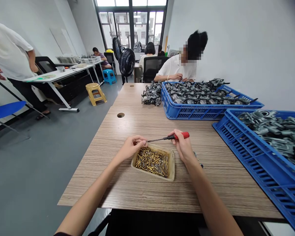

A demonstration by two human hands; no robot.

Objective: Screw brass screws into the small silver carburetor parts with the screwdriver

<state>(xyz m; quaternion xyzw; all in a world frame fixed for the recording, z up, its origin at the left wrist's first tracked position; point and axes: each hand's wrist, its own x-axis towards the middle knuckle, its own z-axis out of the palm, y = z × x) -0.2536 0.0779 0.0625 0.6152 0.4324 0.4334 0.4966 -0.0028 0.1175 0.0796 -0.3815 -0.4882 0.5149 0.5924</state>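
So, the red-handled screwdriver (185,135) is pinched in the right hand (183,146), shaft pointing to 9 o'clock just beyond the brass-filled tub's (171,164) 12 o'clock rim. Left hand's (130,148) fingertips are pressed together by the tip, can't tell on what.

Our plain workroom, daylit from the far end.
We see white walls (226,39), a grey floor (64,144), a dark-framed window (132,28), a wood-grain table (137,108), a white desk (61,74), black fans (127,62), and blue (109,76) and yellow stools (95,93).
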